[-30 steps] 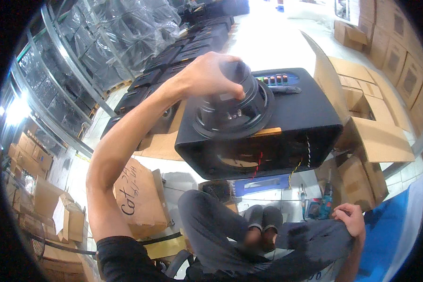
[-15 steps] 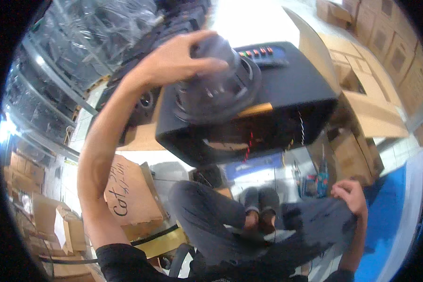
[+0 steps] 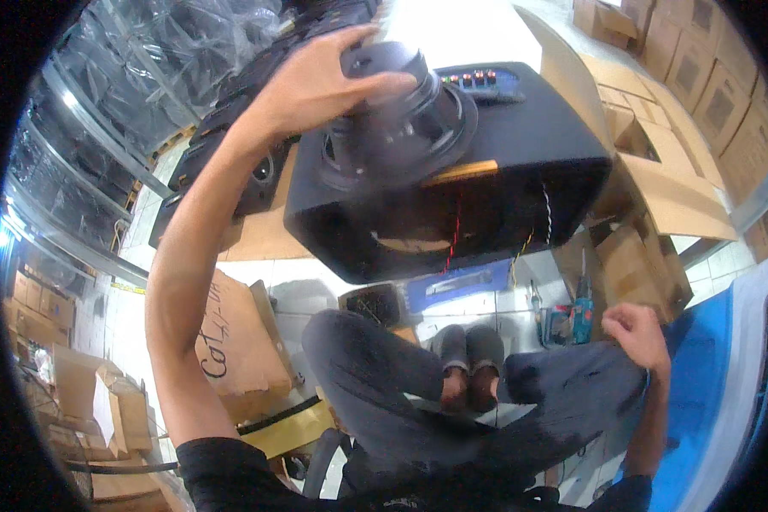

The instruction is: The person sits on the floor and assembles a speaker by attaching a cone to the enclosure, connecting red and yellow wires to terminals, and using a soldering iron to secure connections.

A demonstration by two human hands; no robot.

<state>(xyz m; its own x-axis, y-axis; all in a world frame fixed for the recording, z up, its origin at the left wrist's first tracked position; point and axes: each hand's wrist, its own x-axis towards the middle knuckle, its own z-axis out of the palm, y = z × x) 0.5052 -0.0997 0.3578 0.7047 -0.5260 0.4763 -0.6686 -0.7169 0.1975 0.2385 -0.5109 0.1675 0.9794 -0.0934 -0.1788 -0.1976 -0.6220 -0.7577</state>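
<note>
Clearly, the weak point is the left hand point(image 3: 337, 81): its grip is spread around the magnet end of a black speaker driver point(image 3: 401, 124), which sits magnet-up on or just above the top of the black cabinet point(image 3: 533, 141), near the front left edge. Should those fingers slip on the round casing, the driver could tip over that edge toward the shoes point(image 3: 485, 348), probably knocking the orange strip point(image 3: 462, 173) off; the loose red wire point(image 3: 455, 237) at the cabinet's front might snag too. The right hand point(image 3: 638, 334) is curled near the knee, its inside hidden, so I cannot tell whether it holds anything. As for writing, the cardboard box point(image 3: 246, 367) carries dark handwritten characters; the stacked cartons point(image 3: 730, 94) bear printed panels too small to read, and no brand can be told on the driver.
</note>
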